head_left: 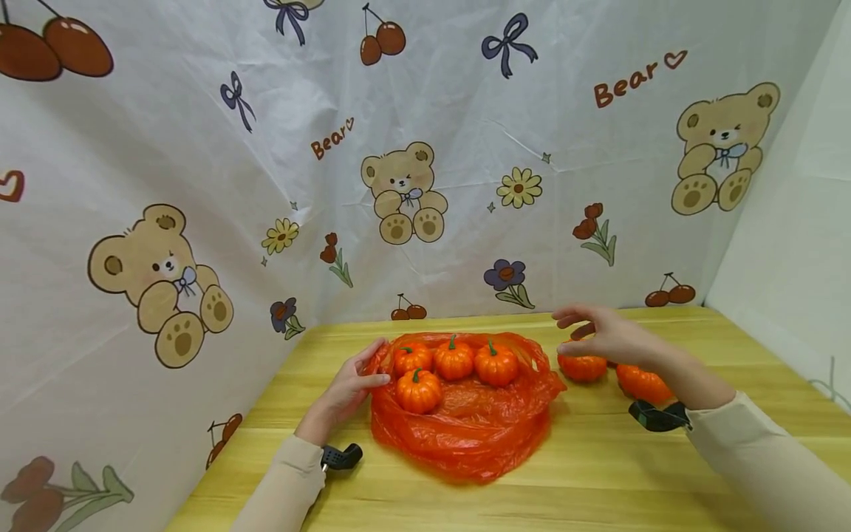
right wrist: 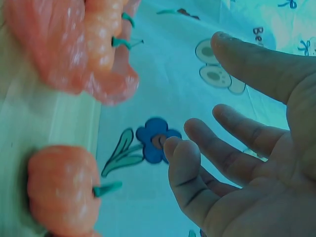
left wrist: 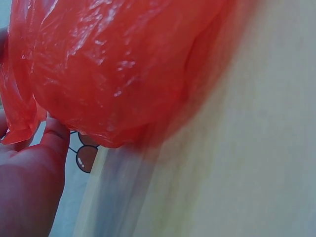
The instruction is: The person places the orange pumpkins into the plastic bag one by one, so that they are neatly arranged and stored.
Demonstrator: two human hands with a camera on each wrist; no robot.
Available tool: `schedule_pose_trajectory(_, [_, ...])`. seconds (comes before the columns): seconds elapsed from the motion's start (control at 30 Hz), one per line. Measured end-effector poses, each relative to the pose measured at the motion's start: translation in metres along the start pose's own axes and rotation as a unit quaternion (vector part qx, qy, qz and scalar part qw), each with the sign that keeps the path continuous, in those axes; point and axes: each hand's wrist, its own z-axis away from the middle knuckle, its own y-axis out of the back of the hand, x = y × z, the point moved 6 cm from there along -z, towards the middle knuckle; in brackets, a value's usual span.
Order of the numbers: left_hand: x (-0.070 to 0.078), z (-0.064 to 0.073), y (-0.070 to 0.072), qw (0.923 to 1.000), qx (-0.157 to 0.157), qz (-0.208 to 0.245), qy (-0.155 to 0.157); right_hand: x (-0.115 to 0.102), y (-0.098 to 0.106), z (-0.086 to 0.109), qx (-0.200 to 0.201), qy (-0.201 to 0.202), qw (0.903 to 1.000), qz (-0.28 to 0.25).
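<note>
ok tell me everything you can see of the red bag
The bag looks like thin, shiny, see-through red plastic, creased all over. It sits on the table, mouth spread open at the top, its near side in folds. Four orange pumpkins lie inside: three along the far side, one in front at left. The left hand holds its left edge.

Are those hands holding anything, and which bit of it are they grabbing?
The left hand holds the bag by its rim, on the left side. The right hand holds nothing.
</note>
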Motion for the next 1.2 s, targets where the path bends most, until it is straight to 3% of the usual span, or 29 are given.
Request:
schedule_pose_trajectory(0.87, [0.000, -0.001, 0.001, 0.9996, -0.006, 0.027, -0.007, 0.058, 0.039, 0.031, 0.033, 0.004, 0.9992, 0.023])
schedule_pose_trajectory(1.2, [0.002, -0.001, 0.001, 0.9997, -0.010, 0.018, -0.011, 0.078, 0.046, 0.046, 0.049, 0.012, 0.9978, 0.044])
